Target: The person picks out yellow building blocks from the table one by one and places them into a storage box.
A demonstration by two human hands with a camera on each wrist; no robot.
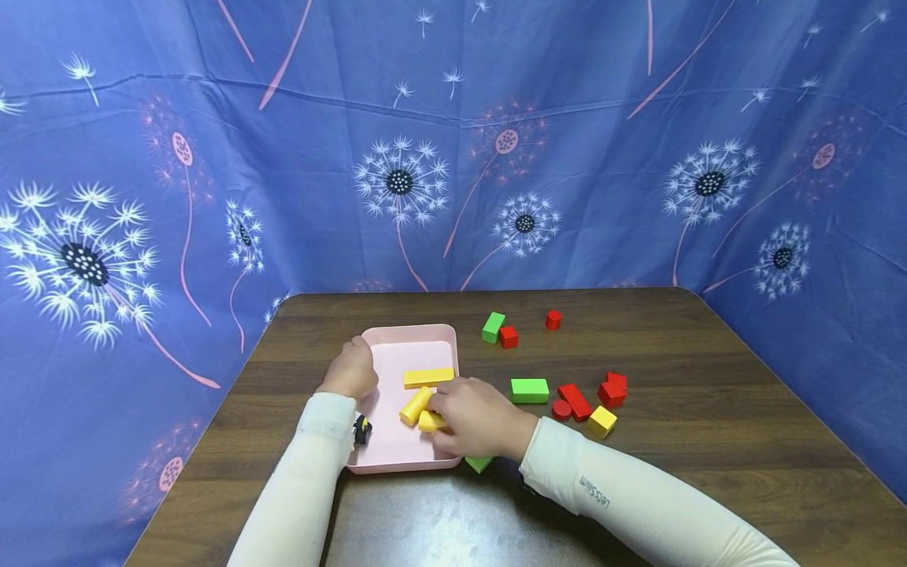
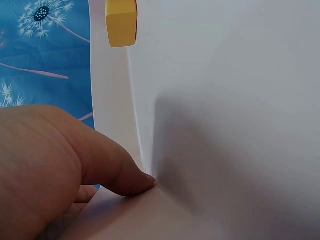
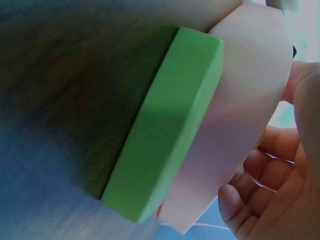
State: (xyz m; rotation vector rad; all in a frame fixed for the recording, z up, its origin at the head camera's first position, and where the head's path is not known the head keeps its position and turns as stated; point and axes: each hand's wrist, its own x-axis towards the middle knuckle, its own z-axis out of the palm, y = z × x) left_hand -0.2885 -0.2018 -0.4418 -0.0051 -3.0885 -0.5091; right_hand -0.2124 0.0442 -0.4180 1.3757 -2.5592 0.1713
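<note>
My left hand (image 1: 352,370) grips the left wall of a pale pink tray (image 1: 386,457); in the left wrist view the thumb (image 2: 117,167) presses inside a corner and the other fingers lie outside. Reaching over the tray's right wall, my right hand (image 1: 482,417) has thumb and fingers around a yellow block (image 1: 431,422) low in the tray. Its fingertips are partly hidden. Beside that block lies a yellow cylinder (image 1: 415,406), and farther back a long yellow block (image 1: 428,378). Under the right hand, a green block (image 3: 162,125) lies against the tray's outer wall.
Right of the tray are a green block (image 1: 529,390), a red bar (image 1: 575,402), a red disc (image 1: 561,409), red pieces (image 1: 612,393) and a yellow cube (image 1: 602,422). Farther back stand a green block (image 1: 493,327), a red cube (image 1: 509,337) and a red cylinder (image 1: 553,320).
</note>
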